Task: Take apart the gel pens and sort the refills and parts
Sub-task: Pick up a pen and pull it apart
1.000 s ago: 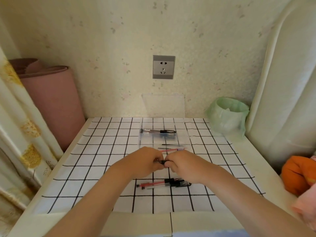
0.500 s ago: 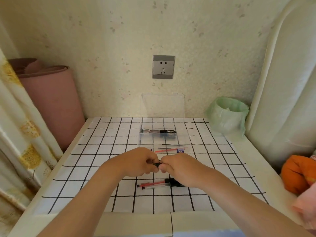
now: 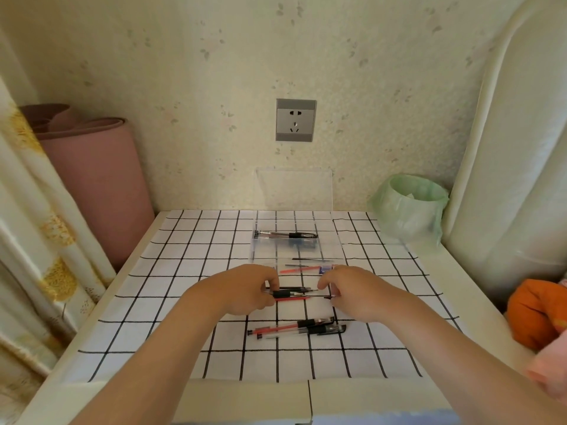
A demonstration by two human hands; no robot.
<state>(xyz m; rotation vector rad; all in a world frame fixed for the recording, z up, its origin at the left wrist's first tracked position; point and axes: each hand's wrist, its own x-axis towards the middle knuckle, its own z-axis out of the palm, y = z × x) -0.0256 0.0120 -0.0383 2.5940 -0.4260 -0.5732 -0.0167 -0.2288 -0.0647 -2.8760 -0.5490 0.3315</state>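
In the middle of the frame the left hand [image 3: 242, 289] pinches a gel pen [image 3: 283, 294] by its black grip sleeve, thin point aimed right. The right hand [image 3: 359, 292], a short gap away, curls round a small clear piece [image 3: 333, 292] too blurred to name. Just below, two whole pens [image 3: 294, 329] with clear barrels and black grips lie side by side on the checked counter [image 3: 184, 332], and just above sits a clear divided box [image 3: 267, 245] with loose red and black refills [image 3: 303, 269] in its near section.

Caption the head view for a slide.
Left hand and right hand hold gel pen parts above a checked cloth.
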